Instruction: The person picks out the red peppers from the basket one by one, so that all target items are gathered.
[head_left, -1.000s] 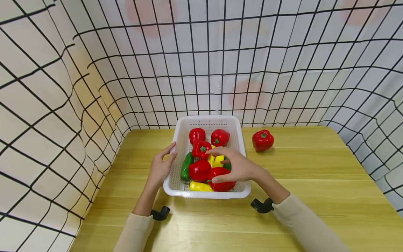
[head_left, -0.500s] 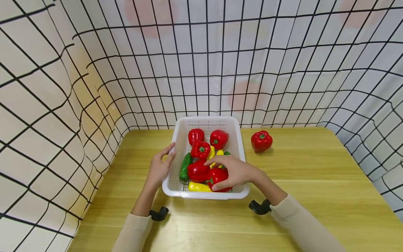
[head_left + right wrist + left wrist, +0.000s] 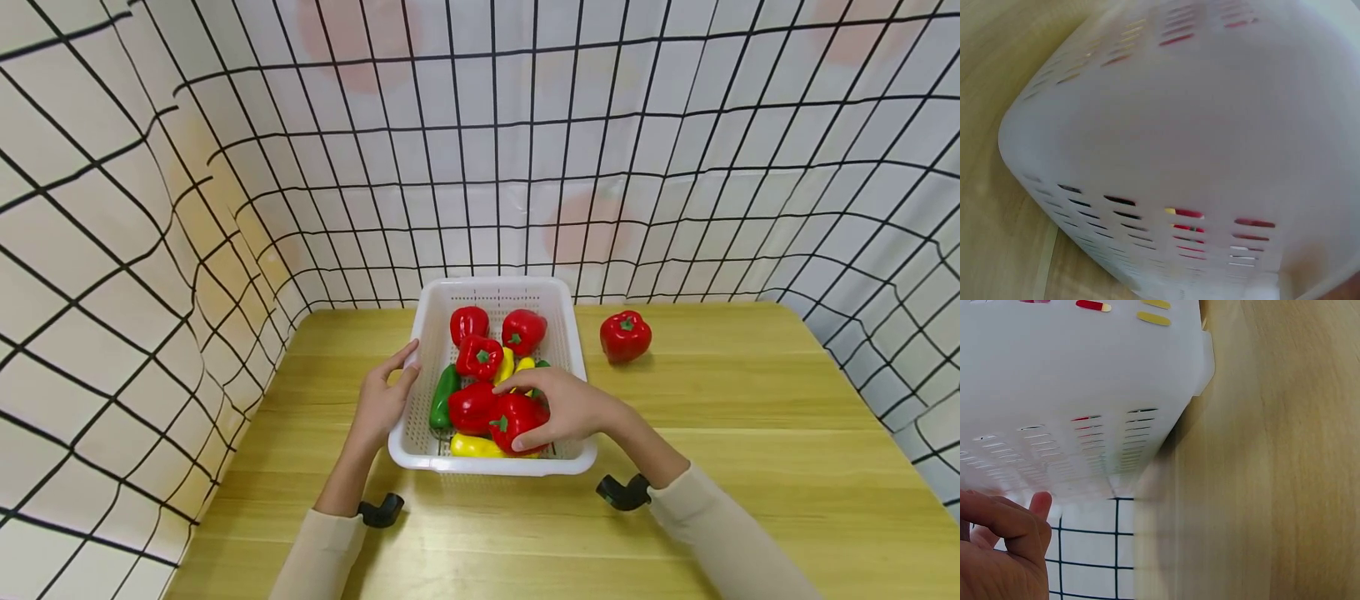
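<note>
Gripping a red bell pepper (image 3: pixel 512 427) near the close right-hand corner of a white slotted basket (image 3: pixel 491 467), a person's right hand (image 3: pixel 566 406) curves its fingers and thumb around the pepper, whose green stem points left. The left hand (image 3: pixel 381 402) touches the basket's left rim, thumb and forefinger spread apart; whether it clasps the rim cannot be told, though the left wrist camera shows bent fingers by the outer wall. Four more red peppers (image 3: pixel 480 357) share the basket: two toward the far end, one near the middle and one beside the gripped pepper. A long green pepper (image 3: pixel 445 398) lies along the left side, a yellow pepper (image 3: pixel 474 446) near the front wall, and other yellow pieces (image 3: pixel 506 363) sit in the middle, partly hidden by the right hand. Outside, a lone red pepper (image 3: pixel 626 337) stands on the wooden table (image 3: pixel 750 400), right of the basket. Black fittings (image 3: pixel 382 510) jut from both wrists beside beige sleeves (image 3: pixel 321 550), before a pale backdrop (image 3: pixel 480 158) crossed by black grid lines.
</note>
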Available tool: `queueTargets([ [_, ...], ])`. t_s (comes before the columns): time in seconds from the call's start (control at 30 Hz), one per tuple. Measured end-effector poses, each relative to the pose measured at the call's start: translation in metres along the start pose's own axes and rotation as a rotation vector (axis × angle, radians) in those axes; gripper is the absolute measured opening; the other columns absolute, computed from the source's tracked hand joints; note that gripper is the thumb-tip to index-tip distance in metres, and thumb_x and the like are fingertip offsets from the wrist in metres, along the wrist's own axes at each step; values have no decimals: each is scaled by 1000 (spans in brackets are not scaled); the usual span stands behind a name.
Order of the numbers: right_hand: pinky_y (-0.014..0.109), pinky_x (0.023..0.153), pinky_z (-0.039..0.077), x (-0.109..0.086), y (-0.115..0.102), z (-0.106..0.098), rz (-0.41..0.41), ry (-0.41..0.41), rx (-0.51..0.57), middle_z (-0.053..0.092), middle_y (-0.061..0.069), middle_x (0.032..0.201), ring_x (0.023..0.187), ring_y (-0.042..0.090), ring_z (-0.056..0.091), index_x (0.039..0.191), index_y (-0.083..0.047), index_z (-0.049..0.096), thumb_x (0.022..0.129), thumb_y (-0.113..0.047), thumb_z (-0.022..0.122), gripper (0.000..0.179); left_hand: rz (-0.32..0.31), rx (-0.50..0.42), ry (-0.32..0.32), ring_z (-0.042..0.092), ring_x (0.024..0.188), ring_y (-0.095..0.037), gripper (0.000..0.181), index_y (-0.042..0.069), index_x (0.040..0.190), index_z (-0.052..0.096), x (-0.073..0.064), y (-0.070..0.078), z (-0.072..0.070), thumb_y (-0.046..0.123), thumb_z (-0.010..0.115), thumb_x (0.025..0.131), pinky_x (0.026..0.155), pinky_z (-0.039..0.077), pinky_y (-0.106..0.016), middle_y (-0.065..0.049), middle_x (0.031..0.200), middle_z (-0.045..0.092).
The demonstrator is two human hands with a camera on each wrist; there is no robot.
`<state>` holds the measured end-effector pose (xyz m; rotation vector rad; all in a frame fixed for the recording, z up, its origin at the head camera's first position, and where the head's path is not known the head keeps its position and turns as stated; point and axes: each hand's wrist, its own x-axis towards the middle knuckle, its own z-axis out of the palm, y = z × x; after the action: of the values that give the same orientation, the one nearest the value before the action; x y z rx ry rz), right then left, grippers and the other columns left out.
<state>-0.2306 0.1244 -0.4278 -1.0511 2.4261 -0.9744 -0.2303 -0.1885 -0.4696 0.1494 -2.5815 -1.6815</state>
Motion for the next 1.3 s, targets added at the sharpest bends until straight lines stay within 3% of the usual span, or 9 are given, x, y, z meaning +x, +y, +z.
queueTargets([
  [0.3, 46, 99, 60, -2, 6, 0, -42, 101, 100, 57, -4, 144, 133, 23, 50, 141, -21, 60, 76, -41, 88, 73, 3, 0, -4, 67, 103, -30, 42, 39, 147, 57, 0, 3, 0, 38, 59, 105, 80, 66, -39, -12, 134, 61],
  [0.53, 46, 98, 61, -3, 7, 1, -76, 166, 204, 60, -4, 140, 129, 24, 55, 136, -27, 60, 77, -35, 89, 67, 3, -11, -5, 68, 102, -31, 43, 38, 147, 56, 1, 4, 1, 37, 59, 105, 78, 66, -38, -12, 133, 60],
  [0.93, 47, 107, 55, -11, 5, -2, -84, 286, 221, 61, -2, 141, 128, 23, 60, 142, -18, 56, 75, -26, 91, 76, 4, -43, -4, 68, 102, -31, 42, 37, 146, 58, 1, 3, 3, 34, 61, 104, 80, 66, -39, -12, 130, 61],
  [1.2, 53, 102, 58, -24, 6, -17, -63, 375, 253, 63, 3, 140, 124, 29, 62, 139, -18, 60, 76, -23, 90, 69, -11, -42, -18, 67, 106, -33, 43, 39, 148, 55, -2, 3, 0, 35, 59, 105, 81, 66, -41, -11, 131, 58],
  [1.3, 49, 102, 59, -30, 8, -24, -71, 409, 261, 63, 3, 140, 123, 28, 62, 139, -18, 60, 77, -19, 90, 69, -15, -44, -21, 67, 106, -33, 43, 40, 148, 55, -3, 3, -1, 36, 59, 105, 81, 66, -41, -11, 131, 58],
])
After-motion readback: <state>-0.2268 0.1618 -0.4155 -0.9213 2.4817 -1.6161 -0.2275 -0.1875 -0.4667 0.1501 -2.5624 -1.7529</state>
